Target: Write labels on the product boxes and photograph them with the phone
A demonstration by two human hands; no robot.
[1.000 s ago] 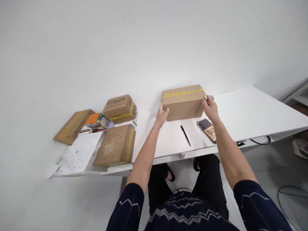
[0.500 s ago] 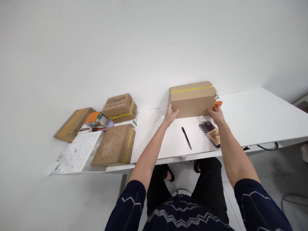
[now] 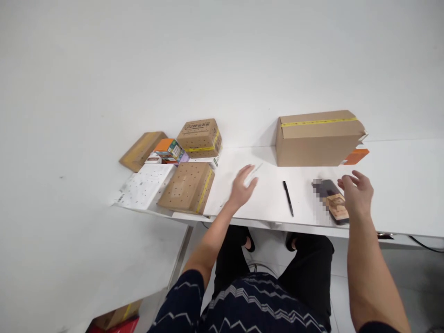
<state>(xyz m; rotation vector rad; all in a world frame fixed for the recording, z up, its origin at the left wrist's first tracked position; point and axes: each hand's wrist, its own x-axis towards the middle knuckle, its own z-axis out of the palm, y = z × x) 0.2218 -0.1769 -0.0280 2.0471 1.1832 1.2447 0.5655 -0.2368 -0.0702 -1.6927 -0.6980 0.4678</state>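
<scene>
A large brown cardboard box with a yellow tape strip stands against the wall, touched by neither hand. My left hand hovers over the white table with its fingers apart and nothing in it. Nearest to it on the right lies a black pen. On the other side my right hand is raised beside a phone, its fingers loosely bent and apart, holding nothing I can see. An orange box shows partly behind the large box's right end.
Several packages sit grouped at the table's left end: a dotted brown box, another taped box, a white parcel, a small orange-topped box and a flat brown parcel. More boxes lie below at lower left.
Both hands have let go of the large cardboard box and drawn back from it, the left one leftward, the right one towards me. The camera view has shifted.
</scene>
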